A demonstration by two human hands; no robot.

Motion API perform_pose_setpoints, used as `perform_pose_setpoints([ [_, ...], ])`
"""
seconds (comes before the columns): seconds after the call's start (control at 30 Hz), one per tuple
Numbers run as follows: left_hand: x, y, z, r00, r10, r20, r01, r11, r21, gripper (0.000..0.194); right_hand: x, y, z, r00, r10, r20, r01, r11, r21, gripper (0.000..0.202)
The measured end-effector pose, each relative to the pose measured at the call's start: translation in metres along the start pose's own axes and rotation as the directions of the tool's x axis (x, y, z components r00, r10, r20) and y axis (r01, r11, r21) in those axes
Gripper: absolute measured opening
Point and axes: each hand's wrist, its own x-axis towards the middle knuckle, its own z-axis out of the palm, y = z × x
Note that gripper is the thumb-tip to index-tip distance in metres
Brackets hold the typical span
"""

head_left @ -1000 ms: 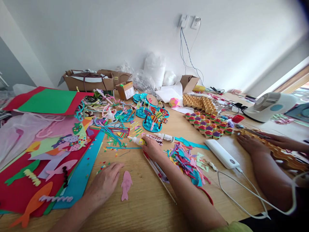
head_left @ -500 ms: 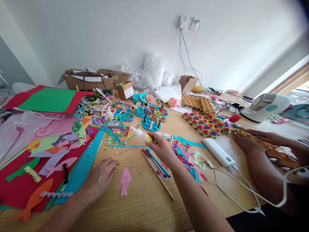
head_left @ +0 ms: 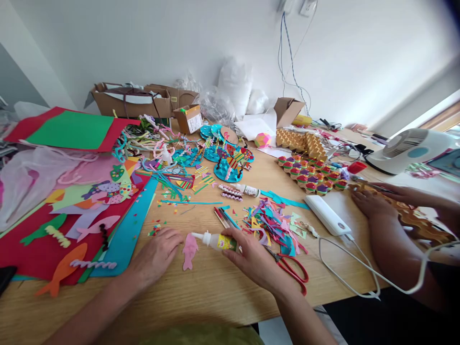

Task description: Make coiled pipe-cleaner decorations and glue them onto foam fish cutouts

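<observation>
Your right hand is closed around a small glue bottle, held nearly level with its white nozzle pointing left, the tip just above the head of the pink fish cutout that lies flat on the bench. Your left hand rests palm down and open on the wood, fingers spread, just left of the fish and close to touching it.

Right behind your right hand lie red-handled scissors, partly under a heap of coloured paper scraps. To your left, a red sheet carries more foam fish, an orange one nearest you, with a blue sheet's edge beside it.

Further right, a co-worker's hand lies on the bench beside a white power bank, whose cable loops toward the edge.

Beyond the scraps stands a second glue bottle on its side, then turquoise discs with decorations and an egg tray filled with painted cups. At the far wall sit cardboard boxes and plastic bags; a white fan stands far right.
</observation>
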Motion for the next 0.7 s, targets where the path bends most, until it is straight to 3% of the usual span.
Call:
perform_pose_setpoints([
  [0.37,-0.001,0.011,0.008,0.995,0.069,0.065,-0.067,0.997,-0.039,0.017,-0.003,-0.005,0.004,0.998,-0.052,0.047,0.056,0.993,-0.108,0.024],
  [0.7,-0.001,0.014,0.010,0.998,0.019,0.059,-0.017,0.999,-0.034,0.016,0.001,-0.008,0.004,0.998,-0.067,0.013,0.067,0.995,-0.067,0.024],
])
